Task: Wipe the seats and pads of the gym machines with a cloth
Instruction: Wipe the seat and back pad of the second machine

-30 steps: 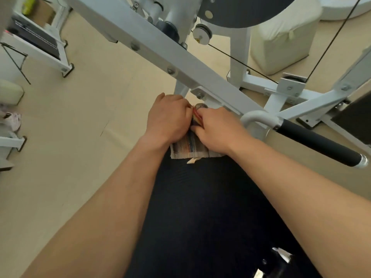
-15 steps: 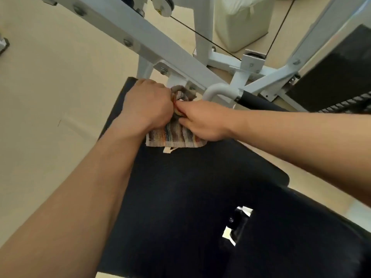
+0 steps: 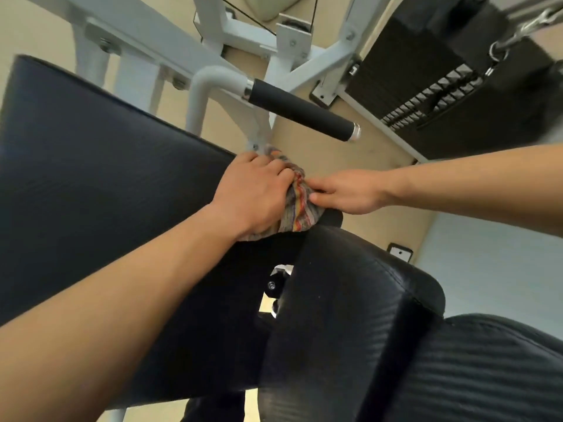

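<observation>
A striped multicoloured cloth (image 3: 297, 208) lies bunched at the right rear corner of the black seat pad (image 3: 100, 166). My left hand (image 3: 253, 193) presses down on the cloth with fingers curled over it. My right hand (image 3: 344, 193) reaches in from the right and pinches the cloth's edge with its fingertips. A black backrest pad (image 3: 350, 315) rises just below the cloth, and a ribbed black pad (image 3: 487, 370) sits at the lower right.
The white machine frame (image 3: 152, 35) crosses the top. A black foam handle (image 3: 301, 109) sticks out behind the hands. A weight stack (image 3: 426, 95) and chain (image 3: 524, 25) stand at the upper right. A beige floor lies below.
The view has swung right and down, revealing the backrest. Both hands and the cloth have moved from the seat's front edge to its right rear corner, and the cloth is more bunched.
</observation>
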Tool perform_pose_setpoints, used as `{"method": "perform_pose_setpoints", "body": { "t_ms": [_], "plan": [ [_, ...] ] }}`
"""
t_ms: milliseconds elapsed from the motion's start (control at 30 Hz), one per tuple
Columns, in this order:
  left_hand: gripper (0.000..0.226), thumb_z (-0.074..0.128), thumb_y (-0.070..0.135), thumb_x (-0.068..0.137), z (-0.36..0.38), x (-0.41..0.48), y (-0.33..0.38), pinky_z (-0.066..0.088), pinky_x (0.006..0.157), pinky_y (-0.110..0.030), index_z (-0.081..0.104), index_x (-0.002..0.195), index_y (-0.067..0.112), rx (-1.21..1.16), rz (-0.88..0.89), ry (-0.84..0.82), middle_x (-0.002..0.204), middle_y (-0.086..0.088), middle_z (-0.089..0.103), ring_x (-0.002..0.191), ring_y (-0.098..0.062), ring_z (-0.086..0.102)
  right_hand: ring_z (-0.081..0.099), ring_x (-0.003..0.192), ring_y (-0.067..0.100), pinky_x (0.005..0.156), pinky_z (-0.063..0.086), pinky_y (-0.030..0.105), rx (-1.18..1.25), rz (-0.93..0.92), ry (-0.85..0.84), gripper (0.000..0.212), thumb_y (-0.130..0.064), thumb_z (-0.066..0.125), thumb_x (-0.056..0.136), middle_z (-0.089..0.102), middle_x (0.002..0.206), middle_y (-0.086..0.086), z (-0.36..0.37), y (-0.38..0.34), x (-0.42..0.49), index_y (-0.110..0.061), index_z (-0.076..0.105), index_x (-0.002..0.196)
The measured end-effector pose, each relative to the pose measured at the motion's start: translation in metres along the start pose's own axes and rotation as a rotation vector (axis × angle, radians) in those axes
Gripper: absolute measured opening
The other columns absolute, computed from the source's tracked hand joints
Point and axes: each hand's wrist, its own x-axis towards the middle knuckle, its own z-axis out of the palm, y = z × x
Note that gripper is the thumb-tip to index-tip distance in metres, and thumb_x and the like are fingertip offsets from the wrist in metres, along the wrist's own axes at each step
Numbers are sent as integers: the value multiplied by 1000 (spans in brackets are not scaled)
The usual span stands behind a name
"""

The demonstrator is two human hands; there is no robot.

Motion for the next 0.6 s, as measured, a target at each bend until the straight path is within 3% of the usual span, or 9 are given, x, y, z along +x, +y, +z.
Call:
{"method": "perform_pose_setpoints", "body": {
  "t_ms": [100,200,300,333,400,467,500,533,600],
  "plan": [
    [35,34,39,103,-5,40,28,42,77,-40,57,124,22,-99,84,-246,105,-2,65,92,-27,62,54,123,16,105,36,29,114,136,-65,40,-36,33,109,58,134,-4,22,36,-20,-24,48,145],
    [40,35,41,103,-4,78,42,43,82,-40,55,134,24,-188,104,-499,120,-6,66,104,-27,62,52,122,12,111,36,33,643,286,0,42,-42,35,108,59,131,-5,53,45,-26,-23,49,142],
    [41,36,39,105,1,91,39,44,90,-38,57,135,22,-177,100,-574,124,-7,65,110,-26,61,56,124,17,115,39,45,971,381,160,54,-58,37,102,63,133,2,63,40,-8,-23,52,140],
    [40,36,40,106,1,87,33,45,90,-38,59,132,22,-134,108,-559,119,-6,66,107,-25,62,59,121,20,113,41,43,972,368,199,54,-60,37,101,65,129,5,60,35,1,-22,56,135],
    [37,33,42,106,-3,73,16,47,81,-37,61,123,23,-39,104,-481,94,0,63,90,-21,62,65,102,15,97,49,26,871,315,233,48,-58,33,103,70,112,2,45,18,15,-23,62,119],
    [40,28,45,106,-13,55,-7,44,70,-37,61,116,24,6,42,-410,78,2,54,72,-18,55,61,83,2,74,44,10,783,240,248,43,-55,26,106,65,93,-10,31,-3,26,-29,60,105],
    [43,25,47,106,-17,47,-16,42,66,-37,60,115,24,32,17,-383,74,3,51,66,-17,52,60,82,1,71,43,9,730,179,243,47,-54,22,106,64,91,-11,27,-14,27,-28,61,104],
    [44,23,47,106,-19,41,-21,41,65,-37,60,112,24,72,16,-350,72,3,50,62,-16,49,62,86,5,78,47,12,653,115,243,52,-54,19,107,66,96,-8,27,-18,27,-24,62,108],
    [44,24,47,105,-18,42,-16,40,64,-37,61,102,23,100,51,-331,71,3,50,61,-16,48,63,100,18,96,48,31,426,59,280,60,-54,16,107,68,113,2,33,-12,22,-19,63,122]
  ]
}}
